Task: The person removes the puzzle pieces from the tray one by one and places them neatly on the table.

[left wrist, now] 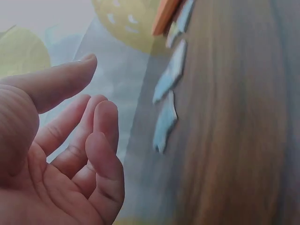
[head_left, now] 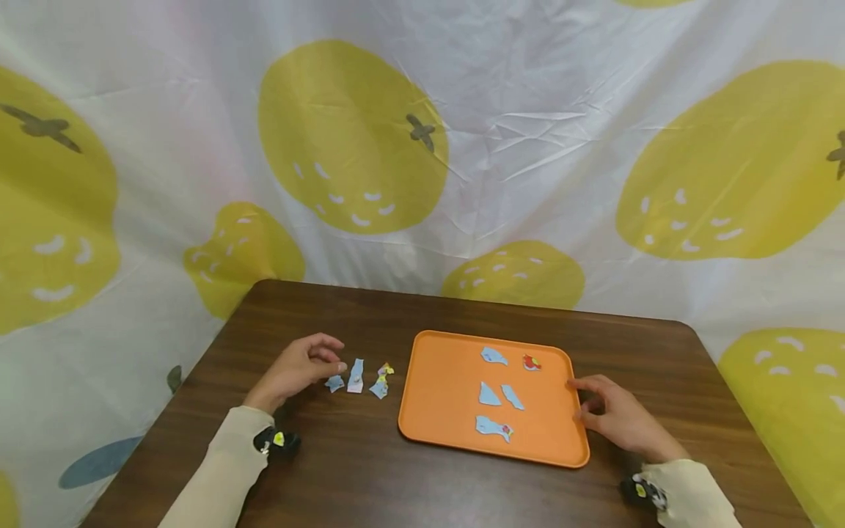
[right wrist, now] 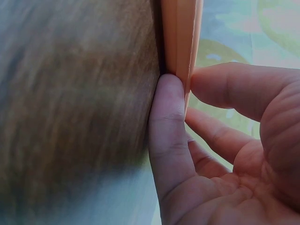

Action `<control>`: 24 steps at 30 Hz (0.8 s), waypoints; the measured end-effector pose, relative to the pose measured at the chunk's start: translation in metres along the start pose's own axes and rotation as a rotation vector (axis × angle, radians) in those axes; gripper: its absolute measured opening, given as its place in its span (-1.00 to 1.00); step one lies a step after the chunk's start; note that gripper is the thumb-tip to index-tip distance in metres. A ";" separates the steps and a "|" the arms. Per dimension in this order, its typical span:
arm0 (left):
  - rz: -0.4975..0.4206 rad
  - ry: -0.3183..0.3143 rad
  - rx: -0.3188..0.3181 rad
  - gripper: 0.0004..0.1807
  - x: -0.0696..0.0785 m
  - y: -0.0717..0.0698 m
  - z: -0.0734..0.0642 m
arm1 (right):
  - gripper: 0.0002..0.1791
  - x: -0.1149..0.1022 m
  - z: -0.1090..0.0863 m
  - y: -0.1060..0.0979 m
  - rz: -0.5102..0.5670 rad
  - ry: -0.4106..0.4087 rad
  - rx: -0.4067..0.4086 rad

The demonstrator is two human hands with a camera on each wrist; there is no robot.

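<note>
Several torn light-blue paper pieces lie left of the orange tray [head_left: 449, 433], among them a small scrap [head_left: 335, 383], a strip [head_left: 356, 376] and a piece with yellow print [head_left: 381, 381]. My left hand [head_left: 306, 367] hovers by the small scrap, fingers loosely bent, with nothing between thumb and fingers in the left wrist view. My right hand [head_left: 617, 414] pinches the tray's right rim; in the right wrist view, digits touch its outer wall and top edge. On the tray lie more paper pieces, including a red-printed one [head_left: 531, 363] and a long one [head_left: 494, 427].
Everything sits on a dark brown wooden table [head_left: 343, 477] with rounded far corners. A white curtain [head_left: 515, 183] with yellow fruit prints hangs behind and beside it. Black wrist cameras are strapped over both light sleeves [head_left: 224, 466].
</note>
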State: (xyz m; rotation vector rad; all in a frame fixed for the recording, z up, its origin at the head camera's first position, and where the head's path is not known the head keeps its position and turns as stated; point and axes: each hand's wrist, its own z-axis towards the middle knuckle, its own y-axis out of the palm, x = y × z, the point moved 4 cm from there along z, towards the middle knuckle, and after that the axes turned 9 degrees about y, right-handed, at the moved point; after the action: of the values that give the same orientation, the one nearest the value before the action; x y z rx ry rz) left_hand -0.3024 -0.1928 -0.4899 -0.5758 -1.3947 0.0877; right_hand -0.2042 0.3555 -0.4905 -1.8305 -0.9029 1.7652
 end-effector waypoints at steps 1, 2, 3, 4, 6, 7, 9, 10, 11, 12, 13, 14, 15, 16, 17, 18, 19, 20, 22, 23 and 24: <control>-0.006 0.007 -0.001 -0.50 0.002 0.002 0.001 | -0.42 0.000 0.000 0.000 0.000 -0.002 0.002; -0.012 0.012 -0.001 -0.50 0.003 0.003 0.003 | -0.42 0.000 0.000 0.000 0.001 -0.003 0.004; -0.016 0.015 -0.002 -0.50 0.005 0.005 0.004 | -0.42 -0.001 0.000 0.000 0.000 -0.005 0.005; -0.022 0.021 -0.003 -0.50 0.008 0.007 0.006 | -0.42 -0.001 0.000 0.000 -0.001 -0.007 0.007; -0.034 0.035 -0.007 -0.49 0.012 0.011 0.008 | -0.42 -0.002 0.000 0.000 -0.005 -0.007 0.010; -0.039 0.040 -0.009 -0.49 0.014 0.013 0.010 | -0.42 -0.003 0.000 0.000 -0.005 -0.006 0.010; -0.048 0.040 -0.013 -0.49 0.019 0.018 0.011 | -0.42 -0.003 -0.001 0.000 -0.008 -0.004 0.007; -0.054 0.042 -0.016 -0.49 0.021 0.020 0.012 | -0.42 -0.003 -0.001 0.000 -0.009 -0.003 0.005; -0.056 0.041 -0.018 -0.50 0.023 0.023 0.013 | -0.42 -0.003 -0.001 0.000 -0.010 -0.003 0.004; -0.057 0.039 -0.017 -0.50 0.025 0.025 0.014 | -0.42 -0.003 -0.001 -0.001 -0.012 -0.003 0.004; -0.060 0.046 -0.024 -0.50 0.028 0.028 0.015 | -0.42 -0.003 -0.002 -0.001 -0.012 -0.001 0.004; -0.066 0.051 -0.027 -0.50 0.030 0.031 0.016 | -0.42 -0.003 -0.002 -0.002 -0.014 0.001 0.005; -0.075 0.059 -0.032 -0.50 0.032 0.034 0.018 | -0.42 -0.003 -0.003 -0.002 -0.017 0.004 0.005; -0.088 0.066 -0.035 -0.50 0.034 0.038 0.020 | -0.42 -0.003 -0.003 -0.003 -0.020 0.006 0.005; -0.094 0.073 -0.038 -0.50 0.036 0.041 0.021 | -0.42 -0.003 -0.004 -0.004 -0.024 0.007 0.006; -0.102 0.081 -0.040 -0.50 0.038 0.044 0.023 | -0.42 -0.002 -0.004 -0.004 -0.027 0.008 0.008; -0.114 0.089 -0.047 -0.50 0.040 0.047 0.025 | -0.42 -0.002 -0.004 -0.005 -0.030 0.009 0.007; -0.121 0.091 -0.052 -0.50 0.041 0.050 0.026 | -0.42 -0.002 -0.004 -0.005 -0.033 0.010 0.008; -0.131 0.096 -0.061 -0.50 0.044 0.057 0.029 | -0.43 -0.002 -0.004 -0.005 -0.035 0.010 0.011; -0.133 0.095 -0.065 -0.50 0.045 0.060 0.030 | -0.43 -0.002 -0.004 -0.005 -0.032 0.010 0.011; -0.139 0.095 -0.069 -0.50 0.045 0.063 0.031 | -0.43 -0.002 -0.003 -0.004 -0.029 0.010 0.012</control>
State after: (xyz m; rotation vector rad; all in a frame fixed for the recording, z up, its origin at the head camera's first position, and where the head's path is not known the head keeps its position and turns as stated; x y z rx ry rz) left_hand -0.3055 -0.1111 -0.4742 -0.5313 -1.3448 -0.0988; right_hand -0.2014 0.3570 -0.4856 -1.8080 -0.9091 1.7389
